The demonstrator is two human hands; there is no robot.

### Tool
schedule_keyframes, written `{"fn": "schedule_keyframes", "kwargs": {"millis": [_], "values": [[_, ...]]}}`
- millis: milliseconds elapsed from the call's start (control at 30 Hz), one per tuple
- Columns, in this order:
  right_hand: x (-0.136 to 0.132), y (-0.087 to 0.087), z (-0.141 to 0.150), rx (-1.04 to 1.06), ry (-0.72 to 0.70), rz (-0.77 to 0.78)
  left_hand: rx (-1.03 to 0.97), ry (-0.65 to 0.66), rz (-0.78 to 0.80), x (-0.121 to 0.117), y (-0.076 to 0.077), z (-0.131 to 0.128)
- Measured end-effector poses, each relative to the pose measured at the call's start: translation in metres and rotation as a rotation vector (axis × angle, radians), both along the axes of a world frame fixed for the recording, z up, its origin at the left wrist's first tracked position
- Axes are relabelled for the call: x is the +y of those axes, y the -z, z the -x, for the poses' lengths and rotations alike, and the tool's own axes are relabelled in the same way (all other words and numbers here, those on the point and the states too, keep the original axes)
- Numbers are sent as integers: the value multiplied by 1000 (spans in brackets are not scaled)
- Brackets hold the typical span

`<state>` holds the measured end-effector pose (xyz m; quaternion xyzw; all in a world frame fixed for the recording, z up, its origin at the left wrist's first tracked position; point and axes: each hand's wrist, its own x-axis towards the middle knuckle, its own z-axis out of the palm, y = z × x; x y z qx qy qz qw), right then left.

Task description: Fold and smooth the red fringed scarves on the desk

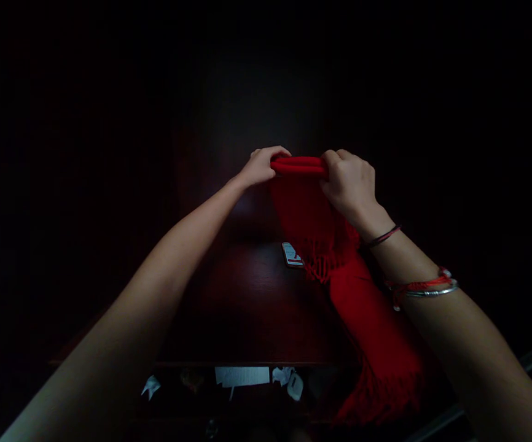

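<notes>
A red fringed scarf point(303, 209) hangs folded between my two hands above a dark table. My left hand point(266, 164) grips the left end of its folded top edge, thumb in front. At the right end of that same fold, my right hand point(349, 184) is closed around the cloth, knuckles up. One fringed end dangles just below the fold. A longer part of the scarf trails down to the right, its fringe over the table's near edge. The right wrist carries a dark band, a red cord and a silver bangle.
A phone with a lit screen point(290, 255) lies on the dark table point(247, 307), partly covered by the fringe. Below the near edge are a printed sheet point(242, 376), crumpled paper point(150, 387) and a small white object point(295, 387). The surroundings are very dark.
</notes>
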<state>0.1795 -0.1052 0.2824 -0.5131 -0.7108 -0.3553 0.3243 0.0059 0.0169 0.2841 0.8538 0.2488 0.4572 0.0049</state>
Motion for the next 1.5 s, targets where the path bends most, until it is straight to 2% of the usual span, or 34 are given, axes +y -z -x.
{"fn": "schedule_keyframes", "kwargs": {"millis": [67,133,200,333,400,467,500,567,667,767,833,900,1000,1067,1133,1200,1333,1500], "values": [[-8,20,11,-41,-8,30,131,-64,-42,0,13,3],[-8,55,33,-50,-66,176,253,-143,-33,3,44,19],[-3,102,62,-34,-175,350,341,-221,18,6,91,47],[10,202,120,77,-455,774,435,-359,253,3,199,124],[18,235,135,131,-631,917,393,-479,382,-2,239,159],[29,249,134,166,-704,965,291,-631,489,-5,261,185],[35,251,127,170,-698,953,236,-681,555,-6,265,193],[50,247,107,163,-594,916,133,-742,703,-5,265,202],[69,244,70,198,-242,884,45,-796,888,-6,255,199],[80,256,42,211,73,941,143,-801,1073,-14,253,189],[82,269,33,191,166,1029,250,-818,1122,-21,257,182],[82,278,29,170,184,1070,303,-867,1077,-27,262,176],[78,286,32,161,168,1038,302,-952,1020,-36,272,165],[74,289,35,162,162,1012,287,-1000,911,-42,282,158],[71,294,36,168,164,959,282,-988,773,-47,294,153],[70,300,36,172,170,886,321,-923,707,-49,305,153],[75,308,29,165,157,835,416,-849,733,-40,315,161],[86,304,26,155,147,890,445,-832,764,-19,311,173]]}}
